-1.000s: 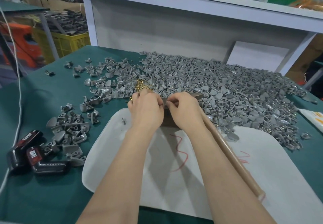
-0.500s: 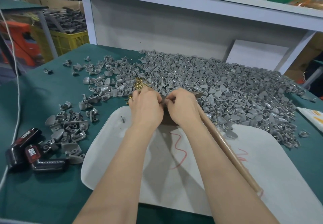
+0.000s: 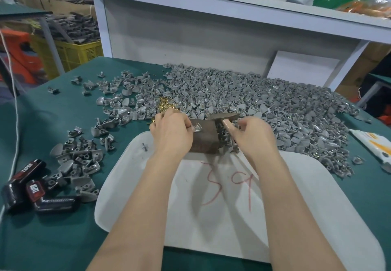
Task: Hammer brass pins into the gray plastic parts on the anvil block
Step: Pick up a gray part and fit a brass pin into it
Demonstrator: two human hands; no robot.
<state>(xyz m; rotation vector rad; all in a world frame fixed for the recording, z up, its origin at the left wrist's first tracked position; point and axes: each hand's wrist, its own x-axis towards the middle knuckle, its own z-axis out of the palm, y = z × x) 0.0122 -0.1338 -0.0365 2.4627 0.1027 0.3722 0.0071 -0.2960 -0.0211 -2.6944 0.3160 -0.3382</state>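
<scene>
Left hand (image 3: 171,132) pinched a small pale-gray part (image 3: 197,127) on the dark block (image 3: 204,142), whose long axis ran left-right; right hand (image 3: 252,136) curled, hold unclear.

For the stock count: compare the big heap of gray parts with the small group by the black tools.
The big heap, far larger, spreads behind the block and rightward; the small group sits left of the tray. The heap's parts pile on one another; the group's lie loosely, mat showing between. Both are gray parts on the green mat.
</scene>
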